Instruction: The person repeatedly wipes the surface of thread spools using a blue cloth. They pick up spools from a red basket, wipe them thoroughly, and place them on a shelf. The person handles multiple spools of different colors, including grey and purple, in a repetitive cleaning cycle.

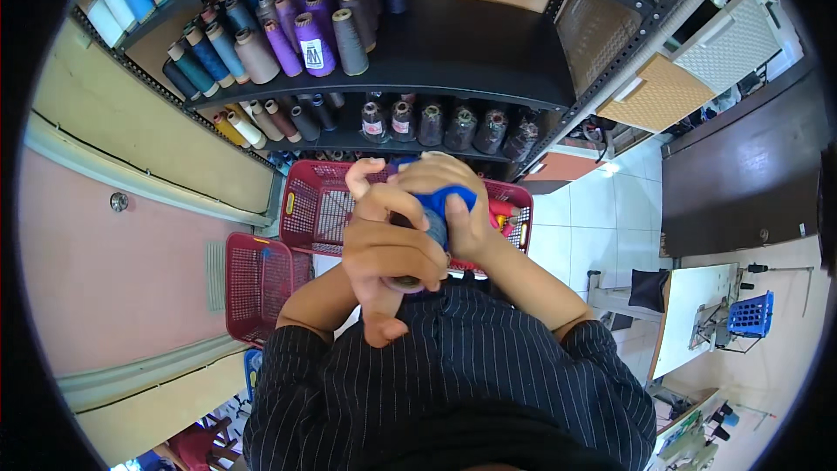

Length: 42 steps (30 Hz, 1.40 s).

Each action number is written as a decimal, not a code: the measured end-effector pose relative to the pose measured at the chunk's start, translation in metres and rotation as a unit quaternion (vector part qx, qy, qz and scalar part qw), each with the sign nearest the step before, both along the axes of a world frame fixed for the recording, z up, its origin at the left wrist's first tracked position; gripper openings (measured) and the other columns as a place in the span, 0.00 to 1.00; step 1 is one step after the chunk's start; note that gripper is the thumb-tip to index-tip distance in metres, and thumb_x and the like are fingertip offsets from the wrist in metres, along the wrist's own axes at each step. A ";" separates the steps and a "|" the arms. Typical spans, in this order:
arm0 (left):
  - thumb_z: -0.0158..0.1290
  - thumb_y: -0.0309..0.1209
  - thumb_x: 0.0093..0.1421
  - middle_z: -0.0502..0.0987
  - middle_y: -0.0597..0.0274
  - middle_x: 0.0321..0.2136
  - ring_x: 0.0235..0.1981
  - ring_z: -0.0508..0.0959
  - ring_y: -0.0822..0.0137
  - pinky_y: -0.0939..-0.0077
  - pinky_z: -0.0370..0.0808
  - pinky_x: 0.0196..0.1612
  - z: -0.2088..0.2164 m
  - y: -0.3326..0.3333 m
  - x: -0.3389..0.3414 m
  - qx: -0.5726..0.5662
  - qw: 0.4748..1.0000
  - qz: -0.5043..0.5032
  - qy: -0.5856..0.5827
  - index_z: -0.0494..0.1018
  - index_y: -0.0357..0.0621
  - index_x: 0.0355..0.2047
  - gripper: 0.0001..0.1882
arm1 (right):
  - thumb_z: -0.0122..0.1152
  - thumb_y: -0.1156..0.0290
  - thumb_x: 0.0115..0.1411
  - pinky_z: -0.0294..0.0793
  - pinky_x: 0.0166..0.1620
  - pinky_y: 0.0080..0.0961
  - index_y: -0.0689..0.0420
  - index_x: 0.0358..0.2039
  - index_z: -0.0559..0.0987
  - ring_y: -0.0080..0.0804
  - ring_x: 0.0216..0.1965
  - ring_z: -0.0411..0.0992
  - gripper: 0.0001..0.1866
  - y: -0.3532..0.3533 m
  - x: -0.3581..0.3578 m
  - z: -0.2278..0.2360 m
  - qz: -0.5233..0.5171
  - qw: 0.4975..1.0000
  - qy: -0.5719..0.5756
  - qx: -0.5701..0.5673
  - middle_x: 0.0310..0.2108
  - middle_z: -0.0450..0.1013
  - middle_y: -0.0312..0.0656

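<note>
**Blue-grey thread cone (pixel 434 228) held between two bare hands**

The left hand (pixel 392 249) has its grip narrowed around the cone, fingers curled over its side, the open end tipped toward the body. The right hand (pixel 455 178) meets it from the far side, its thumb pressed on a bright blue, soft-looking piece (pixel 458 198); whether that belongs to the cone, I cannot tell. Both are in front of the striped dark shirt (pixel 436 358), above a dark red perforated plastic basket (pixel 301 173).

The step in hand appears to be working the blue piece against the cone. The next move likely calls for a steady left grip while the right thumb controls the blue piece.
</note>
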<state>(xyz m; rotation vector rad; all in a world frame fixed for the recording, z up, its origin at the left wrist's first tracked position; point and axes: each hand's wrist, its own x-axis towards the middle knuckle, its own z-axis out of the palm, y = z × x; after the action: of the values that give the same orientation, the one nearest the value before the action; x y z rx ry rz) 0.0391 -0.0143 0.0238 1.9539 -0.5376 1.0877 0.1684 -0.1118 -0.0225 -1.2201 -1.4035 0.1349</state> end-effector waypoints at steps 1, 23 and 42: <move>0.39 0.64 0.50 0.75 0.77 0.15 0.31 0.68 0.68 0.59 0.47 0.56 -0.002 -0.004 0.002 -0.025 1.000 -0.003 -0.002 0.71 0.56 0.12 0.29 | 0.28 0.50 0.69 0.65 0.56 0.42 0.60 0.40 0.79 0.44 0.46 0.74 0.32 0.000 0.012 -0.012 -0.020 0.999 0.025 -0.018 0.40 0.77 0.46; 0.40 0.53 0.59 0.75 0.67 0.15 0.27 0.70 0.68 0.54 0.55 0.56 -0.030 -0.054 0.039 -0.449 0.887 0.062 -0.083 0.67 0.54 0.11 0.25 | 0.30 0.50 0.70 0.67 0.56 0.31 0.70 0.48 0.74 0.42 0.50 0.73 0.34 -0.051 0.053 -0.030 -0.013 0.908 0.413 -0.077 0.47 0.74 0.54; 0.34 0.70 0.57 0.74 0.81 0.12 0.24 0.63 0.73 0.61 0.48 0.50 -0.025 -0.063 0.016 -0.060 0.992 -0.109 0.031 0.68 0.58 0.08 0.36 | 0.28 0.51 0.71 0.65 0.57 0.33 0.64 0.46 0.78 0.40 0.49 0.73 0.33 -0.102 0.019 -0.030 -0.218 0.939 0.260 -0.058 0.44 0.77 0.49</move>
<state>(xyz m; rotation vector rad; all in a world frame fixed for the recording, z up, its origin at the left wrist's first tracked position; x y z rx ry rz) 0.0550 -0.0776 -0.0015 1.7727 -0.6230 0.8987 0.1872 -0.2138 -0.0523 -1.4369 -0.6567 0.2157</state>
